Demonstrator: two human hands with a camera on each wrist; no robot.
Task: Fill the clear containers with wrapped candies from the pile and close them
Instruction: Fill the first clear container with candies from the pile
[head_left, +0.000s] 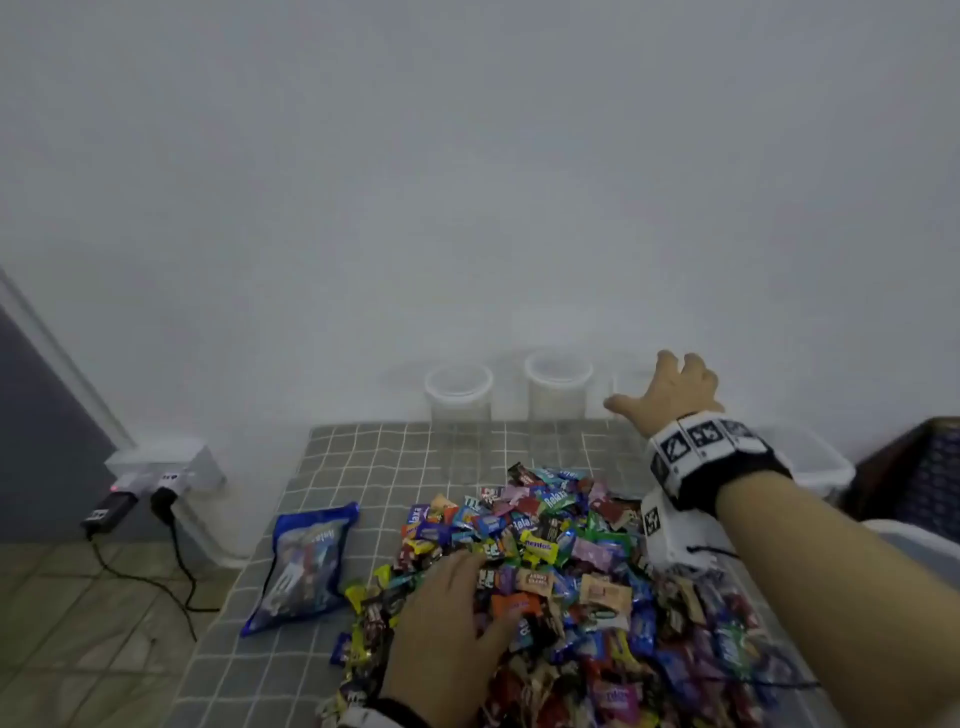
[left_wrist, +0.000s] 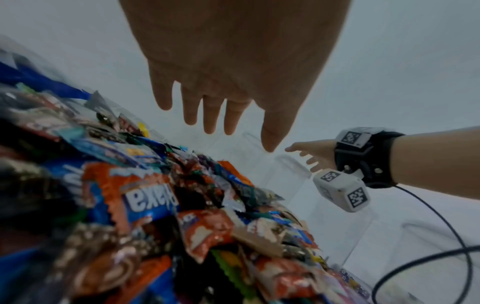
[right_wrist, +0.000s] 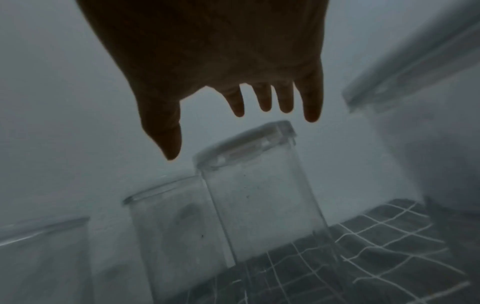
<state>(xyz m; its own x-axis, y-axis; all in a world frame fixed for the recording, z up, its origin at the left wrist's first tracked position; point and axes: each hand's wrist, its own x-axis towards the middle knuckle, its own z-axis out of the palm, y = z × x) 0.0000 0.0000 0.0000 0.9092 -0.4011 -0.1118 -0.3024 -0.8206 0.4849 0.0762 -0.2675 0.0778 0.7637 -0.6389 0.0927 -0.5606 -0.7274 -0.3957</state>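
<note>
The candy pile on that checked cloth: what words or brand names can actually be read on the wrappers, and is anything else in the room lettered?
"mentos": yellow wrapper in the candy pile.
"Relaxa": green wrapper near the pile's far edge.
"elaxa", upside down and partly hidden: orange and blue wrapper, left wrist view.
Blue bag: print too blurred to read.
Wrist markers: black-and-white patterns, no words.
Other wrappers: too small or blurred.

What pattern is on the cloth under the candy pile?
Grey cloth with a white grid of squares, clearest in the head view.
</note>
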